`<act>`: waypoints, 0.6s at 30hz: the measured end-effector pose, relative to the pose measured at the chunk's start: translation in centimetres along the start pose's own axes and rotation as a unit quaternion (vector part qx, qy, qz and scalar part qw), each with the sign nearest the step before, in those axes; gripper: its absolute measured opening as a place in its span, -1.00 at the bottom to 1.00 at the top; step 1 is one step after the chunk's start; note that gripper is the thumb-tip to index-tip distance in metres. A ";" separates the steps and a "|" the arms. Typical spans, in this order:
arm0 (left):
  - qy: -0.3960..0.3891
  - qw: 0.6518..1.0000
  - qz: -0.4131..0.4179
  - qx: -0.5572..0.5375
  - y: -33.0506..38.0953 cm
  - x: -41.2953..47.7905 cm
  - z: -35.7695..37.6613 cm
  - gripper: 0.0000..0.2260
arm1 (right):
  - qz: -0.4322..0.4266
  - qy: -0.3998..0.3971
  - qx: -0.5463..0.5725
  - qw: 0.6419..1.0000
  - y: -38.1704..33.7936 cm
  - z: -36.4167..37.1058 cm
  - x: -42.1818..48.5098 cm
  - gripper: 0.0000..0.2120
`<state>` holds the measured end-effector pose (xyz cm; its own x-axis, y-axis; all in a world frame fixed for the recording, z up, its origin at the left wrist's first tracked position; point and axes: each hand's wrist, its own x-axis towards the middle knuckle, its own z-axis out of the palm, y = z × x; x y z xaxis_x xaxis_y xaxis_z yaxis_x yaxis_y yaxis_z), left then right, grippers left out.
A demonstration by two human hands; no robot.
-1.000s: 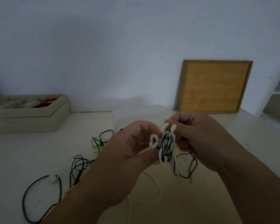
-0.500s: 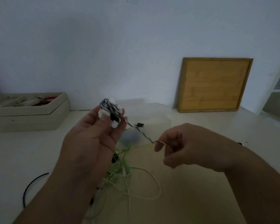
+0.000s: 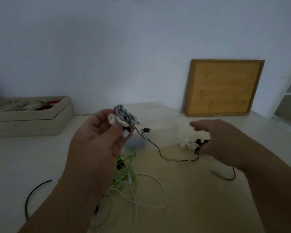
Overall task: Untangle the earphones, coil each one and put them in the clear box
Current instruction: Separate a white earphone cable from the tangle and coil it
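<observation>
Head view, looking down at a pale tabletop (image 3: 200,207). Got the black-and-white striped earphone (image 3: 125,115) bunched into a small coil right at the fingertips of the left hand (image 3: 97,142), up off the tabletop, white earbuds poking out of the bundle. Pinched between thumb and curled fingers, back of the hand toward the camera.

Hanging from the coil, a loose striped tail, down and to the right across the tabletop, ending at the lower edge of the right hand (image 3: 225,142). Right hand low over the tabletop, well apart from the coil, fingers stretched out and loose, gripping nothing visible. Pretty motion-blurred though, so can't tell whether touching that tail or just above it.

Just left of it on the tabletop: a white earphone (image 3: 186,142) and some small black bits (image 3: 200,143), too smeared to identify. Behind the coil, the clear box (image 3: 165,132), barely readable, mostly a faint see-through outline.

Below the left hand, a tangle of green cable (image 3: 130,157) and white cable (image 3: 167,196), partly hidden by the wrist. Also a black cable (image 3: 29,195) far left, another black loop (image 3: 228,179) by the right forearm, a wooden board (image 3: 223,88) leaning on the wall, and a beige tray (image 3: 29,121) at the left.
</observation>
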<state>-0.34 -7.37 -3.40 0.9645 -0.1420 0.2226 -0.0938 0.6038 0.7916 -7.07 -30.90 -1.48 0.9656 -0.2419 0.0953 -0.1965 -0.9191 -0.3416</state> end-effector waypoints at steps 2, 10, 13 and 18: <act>-0.027 0.999 -0.007 0.028 -0.4 -0.6 0.5 -0.80 | -0.083 -0.025 0.124 0.988 -1.8 0.6 -0.6 -0.31; -0.053 0.996 0.005 0.076 -0.6 -1.0 0.6 -0.83 | -0.137 -0.086 0.340 0.926 -6.2 2.5 -1.6 -0.91; -0.062 0.973 0.063 0.213 -0.7 -1.2 0.5 -0.84 | -0.150 -0.107 0.354 0.917 -6.6 2.4 -1.9 -0.81; -0.063 0.932 0.147 0.325 -0.6 -1.5 0.6 -0.78 | -0.140 -0.122 0.331 0.925 -6.5 1.5 -2.1 -0.78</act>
<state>-1.92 -8.01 -3.83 0.8404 -0.1610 0.5175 -0.5193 0.0338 0.8539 -7.56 -23.96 -0.88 0.9885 0.1289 0.0796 0.1360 -0.5243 -0.8406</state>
